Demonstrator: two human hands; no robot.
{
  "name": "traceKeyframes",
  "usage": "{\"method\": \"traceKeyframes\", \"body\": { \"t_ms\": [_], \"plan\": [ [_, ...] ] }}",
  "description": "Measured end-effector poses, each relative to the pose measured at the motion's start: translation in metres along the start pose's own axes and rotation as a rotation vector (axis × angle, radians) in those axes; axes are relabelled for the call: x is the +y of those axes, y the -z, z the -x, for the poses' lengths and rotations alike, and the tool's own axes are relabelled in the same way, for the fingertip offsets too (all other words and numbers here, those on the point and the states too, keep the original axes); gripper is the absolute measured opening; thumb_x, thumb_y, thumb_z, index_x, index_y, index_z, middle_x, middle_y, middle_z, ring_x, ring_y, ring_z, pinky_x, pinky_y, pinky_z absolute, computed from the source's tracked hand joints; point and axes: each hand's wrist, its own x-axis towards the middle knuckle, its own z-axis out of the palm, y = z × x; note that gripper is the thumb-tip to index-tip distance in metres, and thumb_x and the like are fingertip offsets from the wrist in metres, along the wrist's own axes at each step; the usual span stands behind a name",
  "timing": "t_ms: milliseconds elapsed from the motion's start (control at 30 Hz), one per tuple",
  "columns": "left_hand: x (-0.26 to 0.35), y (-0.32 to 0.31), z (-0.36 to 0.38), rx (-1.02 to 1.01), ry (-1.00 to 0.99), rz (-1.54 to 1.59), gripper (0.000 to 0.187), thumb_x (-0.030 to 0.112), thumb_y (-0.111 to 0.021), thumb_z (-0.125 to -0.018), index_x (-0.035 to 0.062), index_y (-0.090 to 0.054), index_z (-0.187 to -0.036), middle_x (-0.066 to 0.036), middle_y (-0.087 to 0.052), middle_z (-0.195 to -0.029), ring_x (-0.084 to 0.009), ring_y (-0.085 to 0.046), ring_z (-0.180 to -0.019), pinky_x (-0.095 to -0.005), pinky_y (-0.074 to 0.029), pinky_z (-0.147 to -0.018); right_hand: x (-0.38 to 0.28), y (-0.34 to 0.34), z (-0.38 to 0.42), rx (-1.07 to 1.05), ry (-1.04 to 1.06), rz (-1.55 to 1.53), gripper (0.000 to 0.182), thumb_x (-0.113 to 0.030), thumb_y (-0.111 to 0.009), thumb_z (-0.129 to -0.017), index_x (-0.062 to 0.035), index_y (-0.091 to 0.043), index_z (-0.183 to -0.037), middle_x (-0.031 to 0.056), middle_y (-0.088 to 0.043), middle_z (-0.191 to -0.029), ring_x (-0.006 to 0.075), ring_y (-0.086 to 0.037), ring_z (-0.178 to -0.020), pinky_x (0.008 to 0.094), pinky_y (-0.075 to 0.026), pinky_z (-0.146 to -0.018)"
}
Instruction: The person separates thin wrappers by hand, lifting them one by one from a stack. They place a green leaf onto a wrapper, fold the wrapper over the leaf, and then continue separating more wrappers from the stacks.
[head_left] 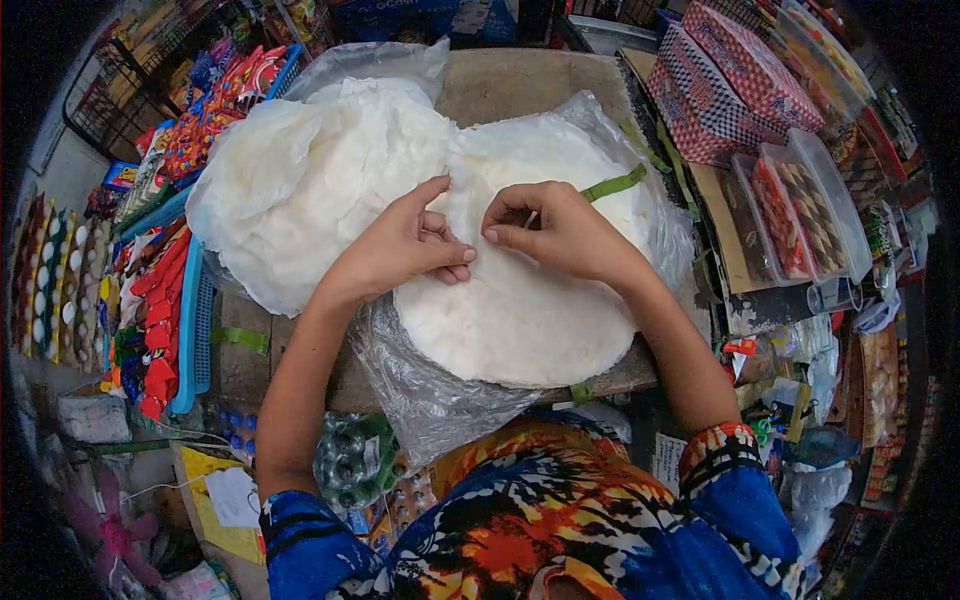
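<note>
Two piles of thin, round white wrapper-like sheets lie in front of me. The left pile [300, 190] is loose and ruffled; the right pile [530, 330] lies flatter, on clear plastic [430, 390]. My left hand [415, 245] is over the inner edge of the right pile, its index finger stretched out and the other fingers loosely curled near the thumb. Just to its right, my right hand [560, 228] is closed in a pinch above the same pile. Whatever its fingertips hold, if anything, is too thin to make out.
Beneath the piles is a worn wooden tabletop [530, 80]. Green strips [615, 184] lie around the right pile. On the left stands a blue basket [190, 330] of colourful packets. Plastic food tubs [815, 205] and checkered boxes [715, 90] are at the right.
</note>
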Motion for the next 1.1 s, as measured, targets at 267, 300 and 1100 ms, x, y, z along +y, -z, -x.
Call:
{"method": "traceKeyframes", "body": {
  "t_ms": [267,300,1100],
  "plan": [
    [0.000,0.000,-0.002,-0.040,-0.097,0.087,0.071,-0.003,-0.062,-0.084,-0.0032,-0.021,-0.142,-0.012,-0.061,-0.087,-0.0206,-0.066,-0.078,-0.0282,-0.057,-0.069,-0.006,0.006,0.005,-0.080,0.097,0.085,0.014,-0.012,-0.068,-0.079,-0.0014,-0.067,-0.089,0.0091,-0.066,-0.080,0.0174,-0.060,-0.073,0.0301,-0.047,-0.069],
    [0.000,0.000,-0.002,-0.037,-0.104,0.104,0.070,-0.003,-0.062,-0.084,-0.0020,-0.023,-0.142,-0.011,-0.061,-0.087,-0.0193,-0.066,-0.080,-0.0279,-0.057,-0.070,-0.011,0.008,0.006,-0.102,0.048,0.078,0.015,-0.013,-0.069,-0.079,-0.0013,-0.067,-0.088,0.0090,-0.066,-0.080,0.0182,-0.060,-0.074,0.0307,-0.047,-0.070],
    [0.005,-0.028,0.002,0.151,-0.580,-0.647,0.069,-0.007,-0.065,-0.074,0.0125,-0.044,-0.137,-0.004,-0.060,-0.092,-0.0112,-0.059,-0.086,-0.0223,-0.051,-0.069,-0.003,0.010,0.007,-0.087,-0.019,-0.072,0.017,-0.009,-0.069,-0.078,0.0031,-0.063,-0.088,0.0053,-0.065,-0.078,0.0110,-0.057,-0.072,0.0276,-0.047,-0.069]
  ]
}}
